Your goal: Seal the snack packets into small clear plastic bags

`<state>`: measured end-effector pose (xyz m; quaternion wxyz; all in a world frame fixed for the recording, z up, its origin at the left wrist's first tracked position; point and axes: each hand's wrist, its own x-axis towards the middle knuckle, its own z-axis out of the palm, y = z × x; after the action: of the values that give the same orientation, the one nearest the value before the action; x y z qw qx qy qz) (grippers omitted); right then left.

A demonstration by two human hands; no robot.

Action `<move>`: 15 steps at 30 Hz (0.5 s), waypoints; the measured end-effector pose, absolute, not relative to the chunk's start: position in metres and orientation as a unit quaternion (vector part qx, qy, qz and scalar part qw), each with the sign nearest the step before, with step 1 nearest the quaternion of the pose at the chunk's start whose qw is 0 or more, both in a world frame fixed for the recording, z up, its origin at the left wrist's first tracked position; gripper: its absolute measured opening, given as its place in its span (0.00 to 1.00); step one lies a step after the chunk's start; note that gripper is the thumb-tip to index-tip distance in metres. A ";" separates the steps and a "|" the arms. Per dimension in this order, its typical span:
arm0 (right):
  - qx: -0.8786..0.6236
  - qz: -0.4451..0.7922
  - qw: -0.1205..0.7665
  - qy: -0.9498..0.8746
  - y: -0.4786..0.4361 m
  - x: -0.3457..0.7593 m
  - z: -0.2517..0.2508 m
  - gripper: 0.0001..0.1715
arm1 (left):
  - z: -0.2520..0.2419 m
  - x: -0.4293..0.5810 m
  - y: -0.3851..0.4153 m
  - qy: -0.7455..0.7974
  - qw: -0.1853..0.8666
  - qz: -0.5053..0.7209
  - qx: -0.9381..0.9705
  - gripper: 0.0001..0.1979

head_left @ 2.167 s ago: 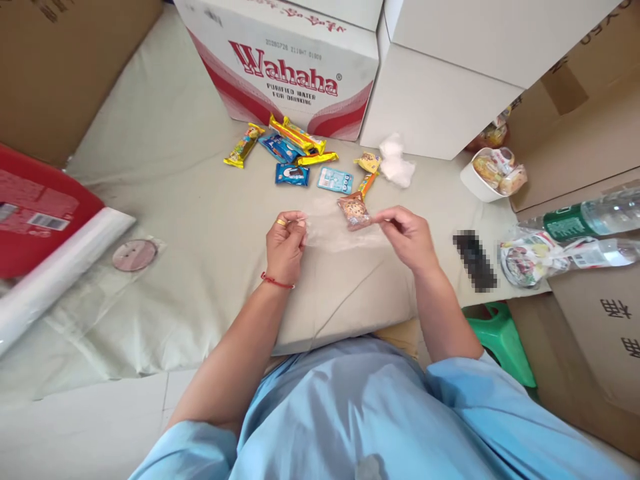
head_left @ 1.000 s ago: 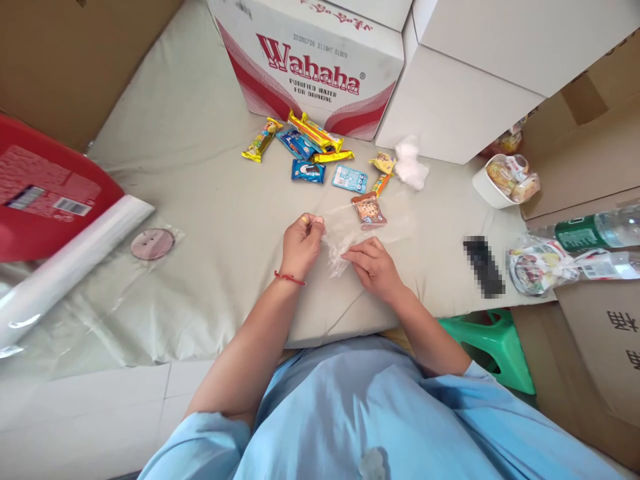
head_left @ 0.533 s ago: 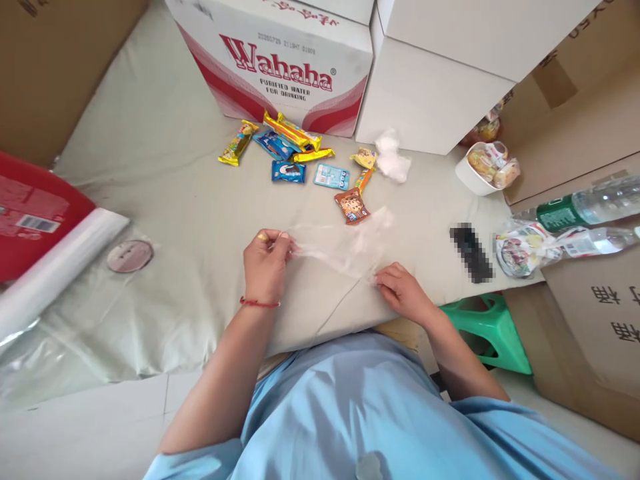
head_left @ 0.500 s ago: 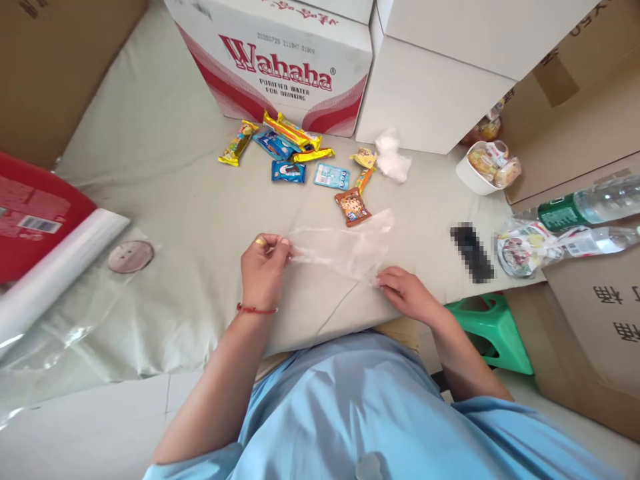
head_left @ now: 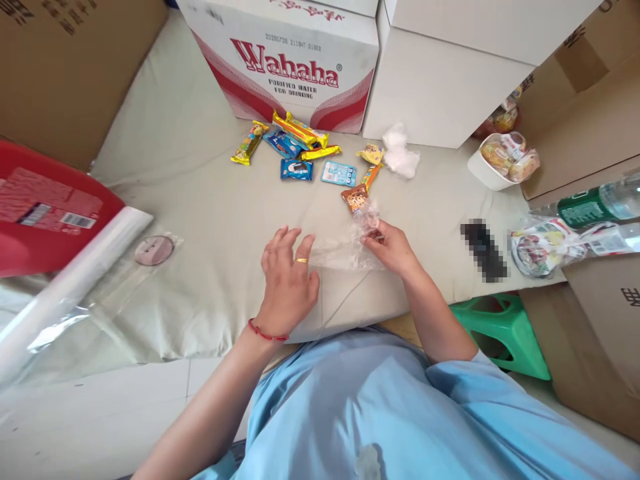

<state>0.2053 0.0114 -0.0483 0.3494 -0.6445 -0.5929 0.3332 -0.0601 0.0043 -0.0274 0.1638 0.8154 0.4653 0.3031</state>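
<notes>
A clear plastic bag (head_left: 345,253) lies crumpled near the front of the covered table. My right hand (head_left: 390,248) pinches the bag at its right side. Fingers apart and holding nothing, my left hand (head_left: 290,280) hovers at the bag's left end. Just beyond the bag is a brown cookie packet (head_left: 354,198), its lower part behind the plastic. Farther back lie a light blue packet (head_left: 339,173), a dark blue packet (head_left: 297,170), a small yellow packet (head_left: 371,154) and several yellow wrapped snack bars (head_left: 250,143).
A Wahaha carton (head_left: 300,73) and white boxes (head_left: 450,87) line the back. White clumps (head_left: 400,157), a white tub of snacks (head_left: 490,172) and plastic bottles (head_left: 590,207) are rightward. A plastic roll (head_left: 75,273) and red package (head_left: 50,207) lie left; a green stool (head_left: 520,333) stands below.
My left hand has let go of the bag and spread its fingers. My right hand has moved away from me with the bag, which is now more bunched up.
</notes>
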 end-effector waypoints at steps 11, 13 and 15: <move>-0.514 0.339 0.343 -0.709 -0.002 0.185 -0.032 0.12 | -0.046 -0.048 0.058 0.531 0.323 0.322 0.714 0.30; -0.533 0.358 0.364 -0.675 -0.003 0.190 -0.037 0.12 | -0.056 -0.052 0.068 0.561 0.371 0.318 0.668 0.16; -0.561 0.383 0.391 -0.621 -0.005 0.197 -0.044 0.14 | -0.059 -0.058 0.074 0.578 0.389 0.294 0.655 0.08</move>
<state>0.1968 -0.0050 -0.0436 0.3914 -0.5614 -0.6207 0.3826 -0.0580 0.0735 -0.0590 0.3887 0.6549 0.5776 0.2940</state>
